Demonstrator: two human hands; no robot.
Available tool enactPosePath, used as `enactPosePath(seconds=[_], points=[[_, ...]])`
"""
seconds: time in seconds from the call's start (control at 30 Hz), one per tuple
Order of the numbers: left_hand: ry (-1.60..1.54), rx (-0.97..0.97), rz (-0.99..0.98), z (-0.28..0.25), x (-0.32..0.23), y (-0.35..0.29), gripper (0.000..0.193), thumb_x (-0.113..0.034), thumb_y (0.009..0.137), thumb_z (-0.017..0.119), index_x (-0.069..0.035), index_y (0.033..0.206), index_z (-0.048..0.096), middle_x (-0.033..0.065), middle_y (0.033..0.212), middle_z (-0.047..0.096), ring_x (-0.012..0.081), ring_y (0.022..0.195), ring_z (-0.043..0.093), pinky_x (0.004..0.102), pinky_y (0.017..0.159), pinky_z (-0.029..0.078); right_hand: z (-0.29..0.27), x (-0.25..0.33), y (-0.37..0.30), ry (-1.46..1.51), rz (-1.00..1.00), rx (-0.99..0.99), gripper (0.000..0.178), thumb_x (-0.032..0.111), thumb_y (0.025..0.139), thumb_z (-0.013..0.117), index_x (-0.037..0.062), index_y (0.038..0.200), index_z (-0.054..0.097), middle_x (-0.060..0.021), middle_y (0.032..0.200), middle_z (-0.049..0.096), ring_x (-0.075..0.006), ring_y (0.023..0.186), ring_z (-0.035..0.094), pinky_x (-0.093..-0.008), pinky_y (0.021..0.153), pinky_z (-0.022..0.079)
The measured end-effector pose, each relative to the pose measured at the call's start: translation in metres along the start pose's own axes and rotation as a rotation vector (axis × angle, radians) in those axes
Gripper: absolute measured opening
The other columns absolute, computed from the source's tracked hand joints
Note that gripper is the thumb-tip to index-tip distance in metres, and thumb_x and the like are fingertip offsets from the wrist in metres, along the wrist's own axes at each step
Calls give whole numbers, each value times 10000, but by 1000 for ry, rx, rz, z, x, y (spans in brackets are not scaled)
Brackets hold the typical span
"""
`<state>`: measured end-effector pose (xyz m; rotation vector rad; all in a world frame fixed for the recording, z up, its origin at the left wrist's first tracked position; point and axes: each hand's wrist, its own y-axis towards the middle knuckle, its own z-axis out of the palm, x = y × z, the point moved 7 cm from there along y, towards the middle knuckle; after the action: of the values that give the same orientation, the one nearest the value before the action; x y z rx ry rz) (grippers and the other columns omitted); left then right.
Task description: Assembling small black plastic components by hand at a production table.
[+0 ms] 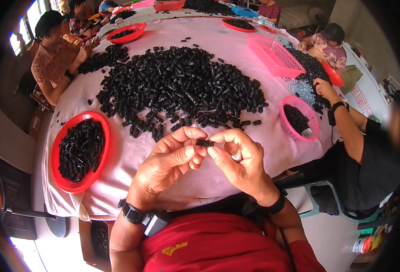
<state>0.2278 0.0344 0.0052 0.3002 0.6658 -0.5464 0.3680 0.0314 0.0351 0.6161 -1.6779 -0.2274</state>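
A broad heap of loose black cylindrical plastic pieces (pixel 181 86) spreads over the desk with its pale pink cloth cover (pixel 163 31), probably kept loose so that single pieces are easy to pick up. A round red plastic basin (pixel 75 187), left of the heap and toward its near side, holds more black pieces; its raised rim likely keeps them apart. A round pink plastic basket (pixel 314 119) to the heap's right seems to serve likewise. Just in front of the heap's near edge, a small black cylindrical plastic part (pixel 204 143) lies between the hands: the left hand (pixel 163 165) pinches its left end, the right hand (pixel 245 163) its right end, each with thumb and forefinger. This two-ended fingertip hold presumably steadies so small a part, leaving its middle exposed.
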Motion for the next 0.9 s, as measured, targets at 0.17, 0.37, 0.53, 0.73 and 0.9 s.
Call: enactPosePath(seconds=[0.17, 0.37, 0.53, 0.73, 0.9], points=[[140, -66, 40, -5, -4, -1, 235, -131, 954, 612, -29, 1165, 598, 22, 957, 648, 79, 812, 575, 207, 749, 475, 6, 13, -2, -43, -46, 18, 199, 57, 887, 685, 1, 1059, 601, -63, 816, 696, -29, 595, 614, -187, 483, 445], [188, -80, 43, -6, -5, -2, 242, -190, 970, 598, -37, 1157, 607, 12, 963, 638, 65, 819, 561, 210, 746, 463, 11, 29, 1, -189, -169, 29, 274, 45, 833, 737, 7, 1077, 618, -103, 872, 714, -147, 673, 705, -243, 550, 555], [208, -78, 35, 1, -8, -2, 227, -172, 947, 622, -18, 1112, 597, 33, 976, 638, 115, 873, 607, 252, 761, 491, 11, 34, -1, -304, -429, -49, 365, 65, 780, 784, 52, 1120, 654, -65, 724, 668, -169, 568, 654, -281, 476, 503], [198, -103, 65, 4, -5, -8, 258, -178, 940, 635, -6, 1128, 595, 34, 967, 639, 109, 853, 609, 251, 757, 495, 11, 48, -11, -480, -577, -88, 314, 104, 759, 808, 81, 1039, 669, -44, 639, 627, -171, 494, 597, -297, 439, 453], [257, -68, 51, 5, -8, -9, 243, -207, 977, 587, -50, 1161, 615, 7, 964, 638, 61, 797, 564, 203, 724, 451, 6, 49, -5, -333, -380, -38, 266, 173, 764, 822, 61, 923, 641, -60, 678, 662, -168, 543, 651, -285, 448, 472]])
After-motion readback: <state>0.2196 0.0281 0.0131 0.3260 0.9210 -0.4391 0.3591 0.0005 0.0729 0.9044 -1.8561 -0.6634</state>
